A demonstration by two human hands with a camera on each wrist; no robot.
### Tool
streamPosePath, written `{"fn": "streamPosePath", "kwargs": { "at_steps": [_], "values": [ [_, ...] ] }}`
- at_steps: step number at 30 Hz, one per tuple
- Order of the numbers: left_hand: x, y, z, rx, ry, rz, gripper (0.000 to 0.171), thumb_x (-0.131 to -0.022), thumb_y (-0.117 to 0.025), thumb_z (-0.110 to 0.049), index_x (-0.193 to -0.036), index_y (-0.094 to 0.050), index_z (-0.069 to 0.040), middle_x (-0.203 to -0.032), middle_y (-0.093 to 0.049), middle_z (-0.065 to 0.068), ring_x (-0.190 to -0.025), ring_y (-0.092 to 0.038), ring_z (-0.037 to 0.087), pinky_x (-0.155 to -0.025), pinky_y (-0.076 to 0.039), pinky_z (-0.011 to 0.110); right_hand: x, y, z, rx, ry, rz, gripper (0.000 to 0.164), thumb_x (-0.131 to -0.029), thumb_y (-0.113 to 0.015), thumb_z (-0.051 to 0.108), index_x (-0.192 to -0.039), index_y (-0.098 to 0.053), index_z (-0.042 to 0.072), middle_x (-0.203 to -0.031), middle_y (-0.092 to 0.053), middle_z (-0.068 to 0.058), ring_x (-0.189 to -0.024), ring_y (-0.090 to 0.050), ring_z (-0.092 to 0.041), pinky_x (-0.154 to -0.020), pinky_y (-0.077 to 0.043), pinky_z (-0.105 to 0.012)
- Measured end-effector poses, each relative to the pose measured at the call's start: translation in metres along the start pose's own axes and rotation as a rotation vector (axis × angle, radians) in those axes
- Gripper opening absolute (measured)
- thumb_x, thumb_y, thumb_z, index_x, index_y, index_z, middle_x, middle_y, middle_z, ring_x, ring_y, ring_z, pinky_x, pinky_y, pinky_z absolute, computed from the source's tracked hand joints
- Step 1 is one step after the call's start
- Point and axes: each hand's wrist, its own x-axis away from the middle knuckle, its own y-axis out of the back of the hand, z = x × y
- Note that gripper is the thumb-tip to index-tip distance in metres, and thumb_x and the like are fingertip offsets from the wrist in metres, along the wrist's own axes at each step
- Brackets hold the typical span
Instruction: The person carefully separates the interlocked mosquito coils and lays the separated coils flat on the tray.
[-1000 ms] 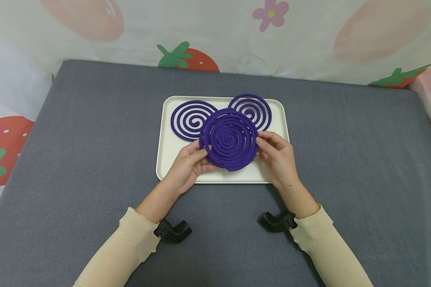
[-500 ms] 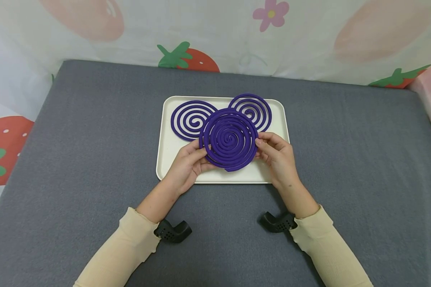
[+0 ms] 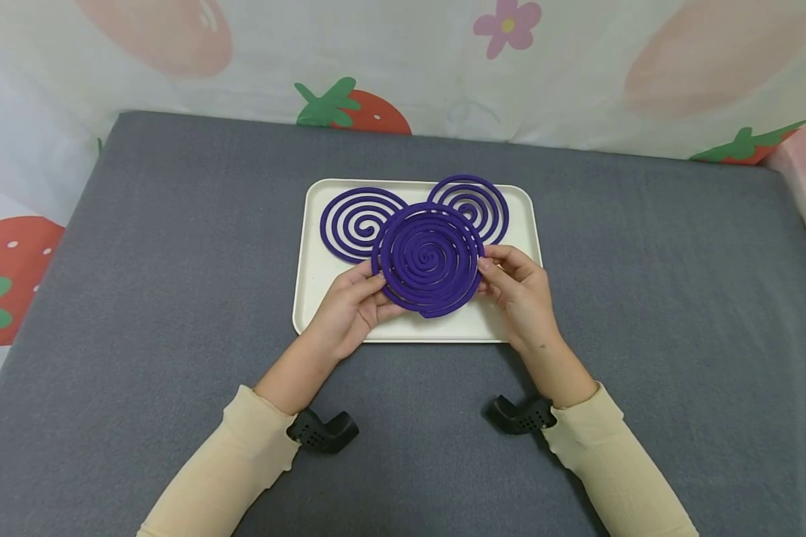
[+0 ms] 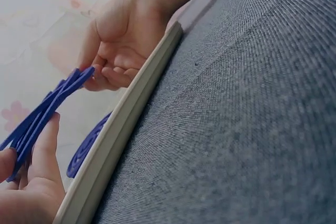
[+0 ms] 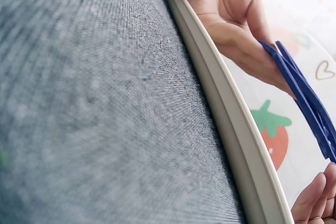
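Near the middle of the head view, a pair of overlapping purple mosquito coils point(image 3: 430, 257) is held above a white tray point(image 3: 329, 298). My left hand point(image 3: 352, 306) pinches their left edge, thumb on top and fingers beneath. On the other side, my right hand point(image 3: 519, 291) pinches the right edge between thumb and fingertips. Seen edge-on in the left wrist view, the held coils point(image 4: 42, 114) cross one another at a slant, off the tray. Two single purple coils lie on the tray behind: a left coil point(image 3: 339, 224) and a right coil point(image 3: 486, 194), both partly hidden.
A grey cloth point(image 3: 175, 261) covers the table under the tray. Behind it hangs a pale curtain point(image 3: 403, 60) with strawberry and flower prints. The right coil pokes past the tray's back rim. Black wrist devices point(image 3: 322, 432) sit at both cuffs.
The held coils have turned and tilted very slightly between the fingers, their lower tail shifting a little left and up. Both hands stay almost in place; the coils on the tray have not moved.
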Motion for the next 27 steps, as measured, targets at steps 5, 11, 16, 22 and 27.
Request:
{"fn": "streamPosePath", "kwargs": {
  "at_steps": [5,11,16,22,27],
  "values": [
    [0.0001,0.0011,-0.0009,0.006,-0.006,0.000,0.044,-0.099,-0.025,0.004,-0.141,-0.020,0.016,-0.106,-0.067,0.005,-0.096,-0.065,0.016,-0.084,-0.054,0.034,0.0000,-0.0005,0.0002,-0.004,0.011,-0.002,0.028,-0.091,-0.051,-0.011,-0.085,-0.066,0.012,-0.076,-0.058,-0.001,-0.061,-0.054,-0.010,-0.056,-0.049,-0.017],
    [0.0010,-0.0008,-0.0011,-0.091,0.027,-0.013,0.051,-0.090,-0.036,0.015,-0.140,-0.022,0.016,-0.115,-0.058,0.012,-0.098,-0.062,0.013,-0.087,-0.052,0.029,-0.0002,-0.0007,-0.0001,-0.022,0.003,-0.012,0.028,-0.090,-0.051,-0.012,-0.084,-0.066,0.011,-0.074,-0.059,-0.001,-0.058,-0.054,-0.009,-0.054,-0.048,-0.016],
    [0.0005,-0.0013,-0.0001,-0.124,0.025,0.000,0.052,-0.092,-0.036,0.014,-0.142,-0.022,0.012,-0.131,-0.044,0.028,-0.101,-0.062,0.014,-0.089,-0.051,0.032,0.0005,-0.0016,0.0007,-0.041,-0.016,0.002,0.029,-0.089,-0.050,-0.014,-0.083,-0.065,0.011,-0.072,-0.060,-0.001,-0.057,-0.055,-0.010,-0.054,-0.049,-0.017],
    [0.0008,-0.0027,-0.0002,-0.118,-0.020,-0.036,0.048,-0.096,-0.035,0.010,-0.143,-0.024,0.010,-0.131,-0.046,0.031,-0.099,-0.064,0.015,-0.084,-0.053,0.033,0.0010,-0.0024,0.0015,-0.049,-0.020,0.032,0.029,-0.089,-0.049,-0.014,-0.083,-0.063,0.010,-0.074,-0.060,-0.001,-0.060,-0.056,-0.012,-0.056,-0.050,-0.018],
    [0.0004,-0.0034,0.0010,-0.138,-0.055,-0.096,0.045,-0.095,-0.037,0.010,-0.140,-0.027,0.012,-0.126,-0.052,0.027,-0.097,-0.065,0.014,-0.083,-0.054,0.031,0.0011,-0.0022,0.0018,-0.066,-0.015,0.045,0.028,-0.090,-0.048,-0.013,-0.082,-0.063,0.009,-0.072,-0.061,-0.002,-0.061,-0.058,-0.012,-0.057,-0.052,-0.020]
  ]
}}
